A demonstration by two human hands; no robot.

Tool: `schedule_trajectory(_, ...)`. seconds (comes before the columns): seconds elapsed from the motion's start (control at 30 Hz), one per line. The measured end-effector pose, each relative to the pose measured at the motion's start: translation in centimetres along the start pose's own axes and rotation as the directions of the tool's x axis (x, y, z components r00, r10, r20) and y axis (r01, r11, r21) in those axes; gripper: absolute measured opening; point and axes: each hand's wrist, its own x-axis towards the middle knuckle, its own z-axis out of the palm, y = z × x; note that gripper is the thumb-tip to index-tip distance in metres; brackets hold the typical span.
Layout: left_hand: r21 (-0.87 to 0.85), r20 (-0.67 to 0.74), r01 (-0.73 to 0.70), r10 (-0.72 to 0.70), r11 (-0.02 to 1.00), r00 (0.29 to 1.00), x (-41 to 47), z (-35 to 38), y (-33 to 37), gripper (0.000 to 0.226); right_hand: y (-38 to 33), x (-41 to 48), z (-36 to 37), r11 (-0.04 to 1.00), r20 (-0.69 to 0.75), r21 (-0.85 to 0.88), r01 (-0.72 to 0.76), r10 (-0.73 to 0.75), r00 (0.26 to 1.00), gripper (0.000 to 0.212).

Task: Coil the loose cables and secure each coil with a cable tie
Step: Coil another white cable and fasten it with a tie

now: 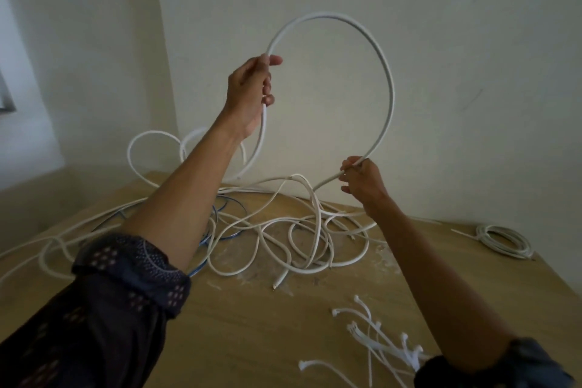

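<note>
Left hand (252, 88) grips thick white round cable (382, 63) at frame centre; right hand (362, 178) pinches its loop lower right, above scuffed tan wooden table (252, 334), pale wall (441, 41) behind

Left hand (252, 85) grips thick white cable (385, 72) raised above wooden table (252, 331); right hand (362, 179) pinches same cable lower, forming a big arc between them. Tangled loose cables (293, 239) on table's middle. Finished coil (504, 239) at table's far right edge. Cable ties (378, 340) at table's near right.
</note>
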Motion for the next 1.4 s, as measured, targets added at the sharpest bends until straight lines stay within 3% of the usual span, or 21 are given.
schedule_trajectory(0.03,-0.077,-0.027,0.050,-0.053,0.996,0.998,-0.3,0.4,-0.3,0.024,-0.1,-0.1,0.0,0.997,-0.031,-0.077,0.010,-0.012,0.999,0.016)
schedule_trajectory(0.1,-0.199,-0.067,0.120,-0.136,0.973,0.988,-0.8,1.1,-0.8,0.024,-0.5,-1.2,0.0,0.973,-0.236,-0.223,0.053,-0.106,0.966,0.068)
schedule_trajectory(0.13,-0.240,-0.084,0.144,-0.169,0.960,0.982,-1.0,1.4,-0.9,0.025,-1.0,-2.5,0.0,0.949,-0.368,-0.278,0.147,-0.247,0.896,0.082)
schedule_trajectory(0.2,-0.299,-0.113,0.198,-0.241,0.934,0.964,-1.1,2.0,-1.1,0.025,-1.5,-5.1,0.3,0.832,-0.450,-0.393,0.391,-0.545,0.708,0.074)
schedule_trajectory(0.27,-0.365,-0.116,0.267,-0.328,0.892,0.938,-1.3,2.9,-1.3,0.025,-2.1,-7.4,1.0,0.775,-0.229,-0.330,0.540,-0.620,0.750,0.057)
schedule_trajectory(0.33,-0.452,-0.095,0.337,-0.420,0.826,0.903,-1.6,4.1,-1.4,0.024,-2.6,-8.8,2.3,0.856,0.136,-0.251,0.451,-0.430,0.892,0.061)
schedule_trajectory(0.43,-0.516,-0.020,0.418,-0.498,0.748,0.867,-2.4,5.3,-1.7,0.013,-2.7,-9.0,4.1,0.965,0.371,-0.058,0.254,-0.215,0.903,0.031)
schedule_trajectory(0.47,-0.444,0.000,0.446,-0.497,0.777,0.868,-2.5,5.3,-1.9,0.011,-2.6,-8.7,4.3,0.982,0.357,0.037,0.183,-0.184,0.916,0.023)
schedule_trajectory(0.53,0.057,0.001,0.424,-0.425,0.904,0.905,-3.3,4.5,-2.1,0.022,-2.3,-7.9,3.9,0.979,0.249,0.168,0.117,-0.157,0.956,0.021)
schedule_trajectory(0.6,0.673,0.070,0.211,-0.345,0.709,0.936,-4.8,2.8,-2.9,0.053,-1.9,-6.7,2.7,0.969,0.130,0.210,0.132,-0.162,0.978,0.026)
schedule_trajectory(0.67,0.899,0.110,0.078,-0.395,0.430,0.912,-7.0,0.7,-3.9,0.074,-1.4,-5.8,1.4,0.957,0.085,0.265,0.115,-0.142,0.986,0.029)
schedule_trajectory(0.7,0.920,0.113,0.091,-0.482,0.381,0.869,-8.3,-0.1,-4.6,0.078,-1.2,-5.5,0.8,0.948,0.087,0.309,0.083,-0.115,0.990,0.029)
schedule_trajectory(0.77,0.850,0.181,0.215,-0.652,0.480,0.736,-11.1,-1.4,-6.2,0.080,-0.7,-5.2,0.0,0.901,0.116,0.432,-0.025,-0.028,0.993,0.031)
schedule_trajectory(0.83,0.559,0.345,0.420,-0.661,0.715,0.666,-13.7,-2.3,-7.4,0.068,-0.7,-4.9,-0.7,0.794,0.172,0.587,-0.157,0.068,0.983,0.034)
schedule_trajectory(0.9,0.241,0.469,0.483,-0.537,0.842,0.701,-15.0,-3.0,-8.5,0.076,-0.7,-4.2,-1.3,0.612,0.246,0.739,-0.282,0.145,0.958,0.035)
schedule_trajectory(1.0,0.202,0.385,0.253,-0.314,0.946,0.868,-16.0,-3.0,-8.4,0.061,-1.0,-3.4,-2.6,0.491,0.284,0.804,-0.336,0.180,0.942,0.032)
schedule_trajectory(1.07,0.211,0.256,0.205,-0.257,0.956,0.932,-15.6,-2.7,-8.1,0.031,-1.1,-3.1,-3.4,0.614,0.207,0.731,-0.298,0.217,0.954,0.019)
schedule_trajectory(1.13,0.087,0.249,0.284,-0.297,0.955,0.922,-15.1,-2.4,-7.7,0.026,-1.3,-3.2,-4.1,0.740,0.097,0.639,-0.210,0.194,0.976,0.009)
schedule_trajectory(1.27,-0.244,0.095,0.456,-0.447,0.856,0.889,-13.7,-1.2,-7.4,0.020,-1.6,-5.3,-5.7,0.968,0.036,0.226,0.108,-0.119,0.992,0.057)
schedule_trajectory(1.33,-0.336,-0.012,0.457,-0.489,0.823,0.872,-12.9,-1.2,-7.6,0.015,-1.2,-5.8,-6.8,0.911,0.035,-0.263,0.318,-0.320,0.947,0.050)
schedule_trajectory(1.4,-0.392,-0.043,0.467,-0.523,0.793,0.851,-12.3,-1.5,-7.7,0.023,-0.2,-5.2,-8.2,0.626,0.016,-0.706,0.332,-0.454,0.891,0.042)
